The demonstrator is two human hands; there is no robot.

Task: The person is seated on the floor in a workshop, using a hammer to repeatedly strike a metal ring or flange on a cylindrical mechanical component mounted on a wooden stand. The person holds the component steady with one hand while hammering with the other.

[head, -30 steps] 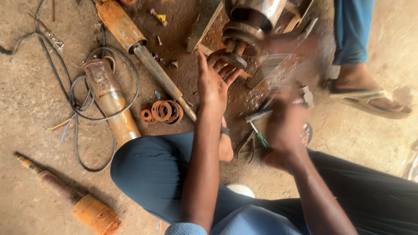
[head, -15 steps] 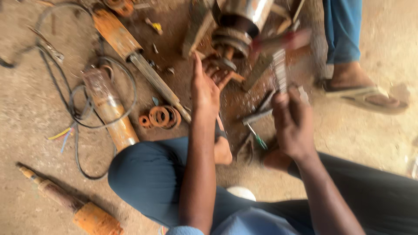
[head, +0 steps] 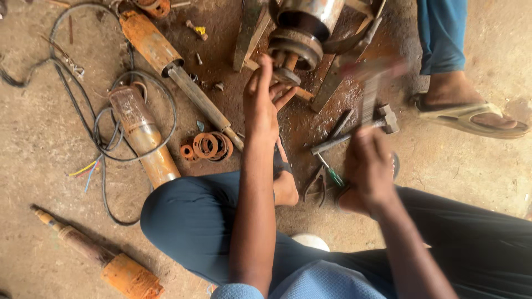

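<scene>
Raised since a moment ago, my right hand (head: 370, 166) clamps a blurred upright metal tool (head: 370, 99); my spread left hand (head: 265, 102) steadies the rusty round pump housing (head: 302, 41) above.

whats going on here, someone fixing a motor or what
A person sits on the ground among rusty pump parts. The left hand reaches to the underside of a metal pump body; the right hand grips a blurred tool raised beside it. A hammer, pliers and orange rings lie nearby.

No packages, signs or screens show among the rusty parts on the floor.
</scene>
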